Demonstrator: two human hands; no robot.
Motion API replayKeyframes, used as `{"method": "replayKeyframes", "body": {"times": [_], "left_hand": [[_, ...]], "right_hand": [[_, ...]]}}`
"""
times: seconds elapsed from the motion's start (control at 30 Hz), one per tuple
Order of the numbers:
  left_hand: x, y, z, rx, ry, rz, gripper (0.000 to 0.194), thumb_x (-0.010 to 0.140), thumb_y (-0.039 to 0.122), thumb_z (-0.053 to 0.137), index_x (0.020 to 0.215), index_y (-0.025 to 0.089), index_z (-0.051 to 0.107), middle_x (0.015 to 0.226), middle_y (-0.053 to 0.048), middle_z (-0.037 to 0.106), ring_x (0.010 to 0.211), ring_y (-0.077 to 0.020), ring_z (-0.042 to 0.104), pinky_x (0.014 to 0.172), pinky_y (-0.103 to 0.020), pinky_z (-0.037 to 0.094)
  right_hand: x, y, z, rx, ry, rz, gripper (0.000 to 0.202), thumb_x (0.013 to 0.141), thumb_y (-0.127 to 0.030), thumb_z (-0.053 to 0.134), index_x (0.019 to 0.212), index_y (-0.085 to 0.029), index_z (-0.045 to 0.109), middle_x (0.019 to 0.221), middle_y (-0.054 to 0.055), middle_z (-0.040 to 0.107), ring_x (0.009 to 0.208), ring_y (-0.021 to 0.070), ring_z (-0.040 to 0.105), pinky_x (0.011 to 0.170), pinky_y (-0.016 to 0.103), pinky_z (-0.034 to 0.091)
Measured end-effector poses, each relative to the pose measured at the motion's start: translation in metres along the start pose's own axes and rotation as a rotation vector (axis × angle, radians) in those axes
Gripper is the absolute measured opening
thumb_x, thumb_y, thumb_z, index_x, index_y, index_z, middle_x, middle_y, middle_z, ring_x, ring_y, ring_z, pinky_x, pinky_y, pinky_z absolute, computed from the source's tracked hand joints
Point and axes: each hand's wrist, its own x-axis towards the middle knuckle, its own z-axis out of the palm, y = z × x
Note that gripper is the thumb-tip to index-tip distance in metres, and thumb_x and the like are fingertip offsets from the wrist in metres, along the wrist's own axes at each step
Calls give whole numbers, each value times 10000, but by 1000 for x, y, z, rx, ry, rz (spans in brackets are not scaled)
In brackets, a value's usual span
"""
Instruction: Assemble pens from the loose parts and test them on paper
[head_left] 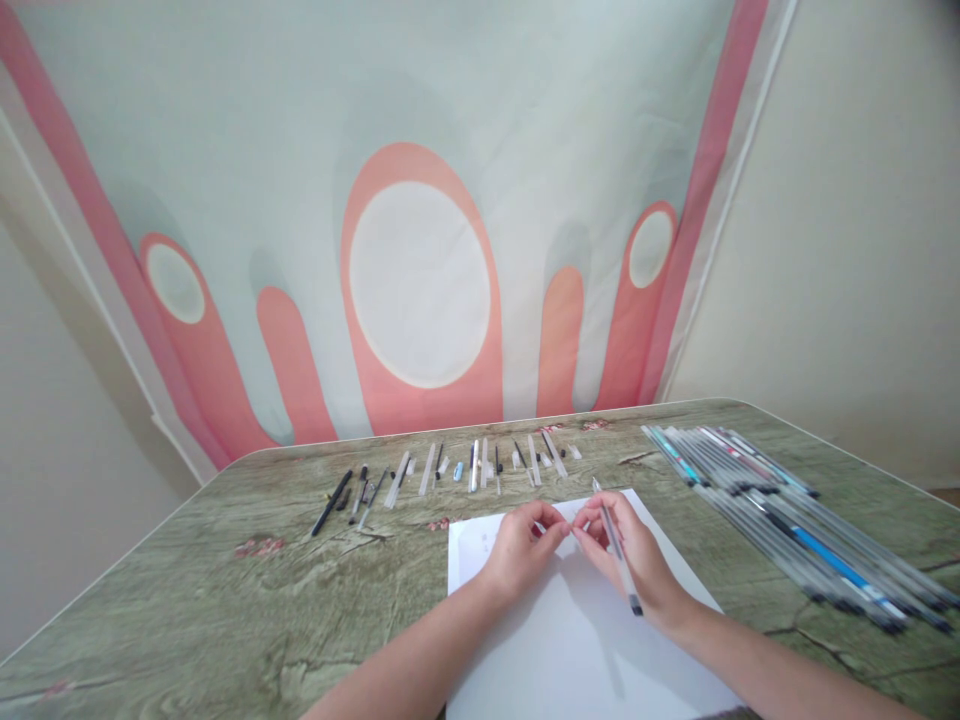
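Note:
Over a sheet of white paper (525,650), my two hands meet at the fingertips. My right hand (634,550) holds a clear-barrelled pen (617,550), its tip pointing away from me and its dark end toward me. The thumb and forefinger of that hand are pinched together against the left fingertips. My left hand (521,545) is closed in a pinch as well; whatever is between its fingers is too small or hidden to make out. Faint marks show on the paper near its upper left corner.
Along the table's (225,610) far side lies a row of pen parts, among them a black pen (331,503), clear barrels (397,480) and a light blue piece (458,471). Bundled pens (787,540) cover the right side, a blue one (840,565) among them. A printed cloth (420,90) hangs behind.

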Motion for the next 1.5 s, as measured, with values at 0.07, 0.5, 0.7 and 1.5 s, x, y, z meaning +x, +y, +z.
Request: {"method": "replayKeyframes", "body": {"times": [0.07,0.5,0.7,1.5], "left_hand": [[0,2,0,12,-4,-1,249,776,370,487,759,156,612,731,-27,620,629,-118,504,599,-223,373],[-2,5,3,-182,-1,-29,288,802,437,441,760,158,503,712,-18,549,672,-123,481,628,-233,369],[7,1,-2,-632,1,-156,414,718,565,495,710,152,460,663,-10,501,616,-98,469,641,-234,390],[7,-4,2,-776,-57,-207,394,704,534,543,730,152,448,660,6,504,587,-80,464,602,-225,360]], "right_hand": [[0,2,1,-10,9,-17,311,711,-330,601,916,-215,397,823,46,626,593,129,565,589,278,476],[-2,-1,3,51,13,-13,375,722,-403,593,999,-215,423,942,78,603,684,152,591,565,257,483],[-5,-11,-7,111,-49,-25,394,882,-415,294,1160,-197,469,773,28,563,575,119,525,580,272,471],[-6,-13,-7,38,-54,16,198,807,-355,493,904,-186,533,675,5,578,555,115,523,491,216,414]]}}
